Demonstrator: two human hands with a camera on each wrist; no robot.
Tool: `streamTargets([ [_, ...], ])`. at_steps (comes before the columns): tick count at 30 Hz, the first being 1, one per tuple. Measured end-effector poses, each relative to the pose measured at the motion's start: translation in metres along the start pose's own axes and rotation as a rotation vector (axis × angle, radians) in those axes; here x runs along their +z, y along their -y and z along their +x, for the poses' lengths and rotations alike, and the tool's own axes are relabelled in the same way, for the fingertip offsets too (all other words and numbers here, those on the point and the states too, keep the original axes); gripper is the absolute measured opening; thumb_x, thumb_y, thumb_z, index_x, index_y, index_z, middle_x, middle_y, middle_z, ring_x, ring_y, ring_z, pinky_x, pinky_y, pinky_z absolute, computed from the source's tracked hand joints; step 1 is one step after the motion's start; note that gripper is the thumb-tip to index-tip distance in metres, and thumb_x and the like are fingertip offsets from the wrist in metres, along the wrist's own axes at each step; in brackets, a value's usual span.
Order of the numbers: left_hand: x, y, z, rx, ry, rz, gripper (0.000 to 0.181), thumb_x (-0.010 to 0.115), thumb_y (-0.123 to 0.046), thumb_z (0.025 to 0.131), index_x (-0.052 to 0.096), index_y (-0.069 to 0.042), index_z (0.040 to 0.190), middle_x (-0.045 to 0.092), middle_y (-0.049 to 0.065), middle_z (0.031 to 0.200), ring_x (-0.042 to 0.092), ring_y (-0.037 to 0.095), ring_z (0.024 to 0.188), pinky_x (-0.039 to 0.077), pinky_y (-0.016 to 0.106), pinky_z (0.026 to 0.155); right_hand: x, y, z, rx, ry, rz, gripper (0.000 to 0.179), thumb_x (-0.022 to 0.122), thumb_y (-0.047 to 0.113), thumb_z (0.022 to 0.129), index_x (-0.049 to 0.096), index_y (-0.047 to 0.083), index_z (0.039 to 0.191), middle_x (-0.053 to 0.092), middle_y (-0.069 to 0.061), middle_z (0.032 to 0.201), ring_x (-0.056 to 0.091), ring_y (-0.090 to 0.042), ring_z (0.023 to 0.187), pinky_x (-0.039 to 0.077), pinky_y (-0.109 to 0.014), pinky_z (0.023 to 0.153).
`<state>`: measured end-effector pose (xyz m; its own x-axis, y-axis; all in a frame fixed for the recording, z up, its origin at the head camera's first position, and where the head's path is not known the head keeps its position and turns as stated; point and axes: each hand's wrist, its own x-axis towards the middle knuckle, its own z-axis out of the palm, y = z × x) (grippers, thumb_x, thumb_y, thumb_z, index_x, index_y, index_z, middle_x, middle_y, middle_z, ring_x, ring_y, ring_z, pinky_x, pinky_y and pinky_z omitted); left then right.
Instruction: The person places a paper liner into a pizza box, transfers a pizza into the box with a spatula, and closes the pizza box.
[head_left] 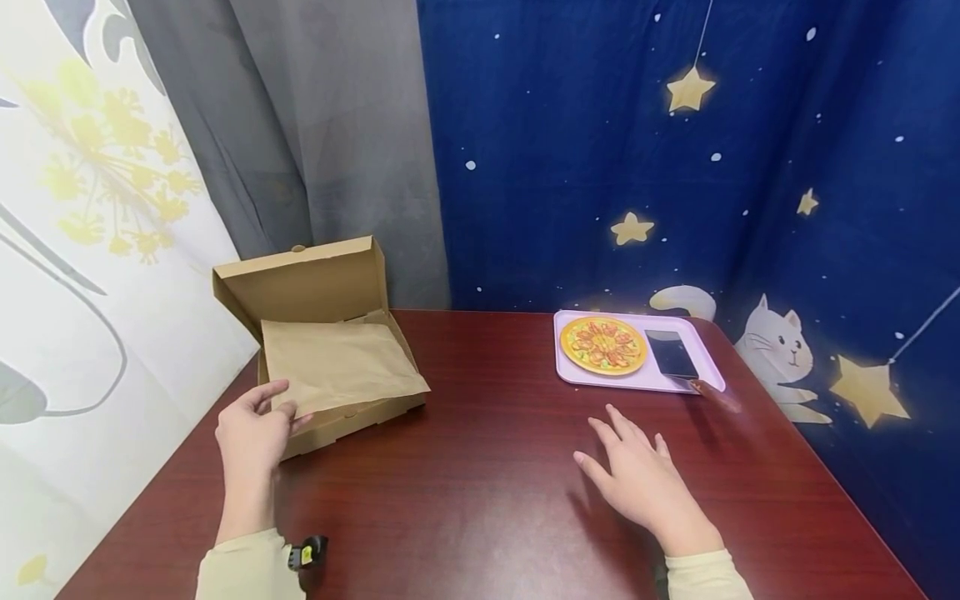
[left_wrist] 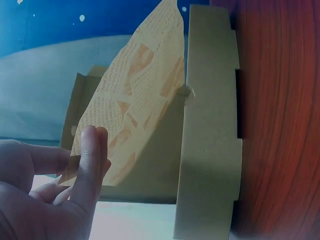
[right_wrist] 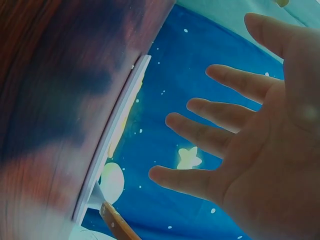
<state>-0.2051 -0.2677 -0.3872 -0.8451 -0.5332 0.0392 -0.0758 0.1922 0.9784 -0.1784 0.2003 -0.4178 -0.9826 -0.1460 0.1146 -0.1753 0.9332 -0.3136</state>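
Between thumb and fingers, my left hand (head_left: 255, 425) pinches the near left corner of a sheet of brown paper (head_left: 337, 362). In the left wrist view the sheet's underside shows newspaper-style print, and it slants over the box. Under it stands an open cardboard pizza box (head_left: 352, 421), its lid (head_left: 307, 287) tilted up at the back. My right hand (head_left: 645, 483) hovers over the table with fingers spread and holds nothing. Beyond it lies a pale purple tray (head_left: 566, 379) with a pizza (head_left: 603, 346) and a flat dark-bladed server (head_left: 671, 354), whose brown wooden handle (right_wrist: 117, 222) sticks out over the rim.
The dark red wooden table (head_left: 465, 500) carries the box at left and the tray at the far right. A grey curtain (head_left: 360, 150) and a blue starry curtain (head_left: 540, 167) hang behind its far edge. A patterned white curtain (head_left: 97, 208) hangs at left.
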Motion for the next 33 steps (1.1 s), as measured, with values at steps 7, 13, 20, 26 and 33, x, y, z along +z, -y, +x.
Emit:
streamTargets([
  [7, -0.003, -0.001, 0.013, -0.04, -0.01, -0.051, 0.05, 0.054, 0.003, 0.097, 0.059, 0.003, 0.147, 0.036, 0.029, 0.166, 0.072, -0.004, 0.059, 0.063, 0.023, 0.066, 0.001, 0.0, -0.001, 0.004, 0.01, 0.003, 0.065, 0.067, 0.05, 0.101, 0.059, 0.009, 0.151, 0.043, -0.025, 0.167, 0.045, -0.048, 0.151, 0.026, -0.084, 0.116],
  [13, -0.003, 0.0, 0.022, -0.053, 0.011, -0.058, 0.051, 0.053, 0.004, 0.098, 0.056, 0.005, 0.148, 0.029, 0.031, 0.168, 0.072, -0.004, 0.06, 0.063, 0.022, 0.066, 0.002, 0.0, -0.001, 0.002, 0.009, 0.007, 0.063, 0.068, 0.047, 0.101, 0.059, 0.009, 0.15, 0.043, -0.025, 0.166, 0.045, -0.048, 0.151, 0.025, -0.085, 0.115],
  [20, 0.0, 0.003, 0.029, -0.032, 0.05, 0.043, 0.05, 0.052, 0.002, 0.096, 0.058, 0.007, 0.146, 0.034, 0.036, 0.164, 0.072, -0.002, 0.057, 0.063, 0.022, 0.067, 0.002, 0.001, -0.002, 0.012, 0.02, 0.007, 0.062, 0.068, 0.046, 0.101, 0.059, 0.009, 0.15, 0.043, -0.025, 0.166, 0.045, -0.048, 0.151, 0.024, -0.085, 0.116],
  [26, 0.001, 0.01, 0.034, 0.007, 0.053, 0.214, 0.051, 0.051, -0.003, 0.095, 0.061, 0.004, 0.145, 0.044, 0.037, 0.159, 0.074, 0.0, 0.057, 0.055, 0.009, 0.063, 0.001, 0.003, -0.002, 0.019, 0.035, 0.017, 0.063, 0.068, 0.047, 0.101, 0.059, 0.009, 0.15, 0.043, -0.024, 0.166, 0.044, -0.048, 0.152, 0.023, -0.085, 0.116],
  [33, 0.002, 0.014, 0.043, 0.038, 0.03, 0.348, 0.052, 0.048, -0.008, 0.096, 0.062, 0.0, 0.145, 0.051, 0.035, 0.155, 0.074, 0.001, 0.058, 0.04, 0.003, 0.066, 0.002, 0.002, -0.002, 0.021, 0.038, 0.018, 0.063, 0.068, 0.048, 0.101, 0.06, 0.009, 0.149, 0.043, -0.024, 0.166, 0.044, -0.048, 0.152, 0.023, -0.085, 0.117],
])
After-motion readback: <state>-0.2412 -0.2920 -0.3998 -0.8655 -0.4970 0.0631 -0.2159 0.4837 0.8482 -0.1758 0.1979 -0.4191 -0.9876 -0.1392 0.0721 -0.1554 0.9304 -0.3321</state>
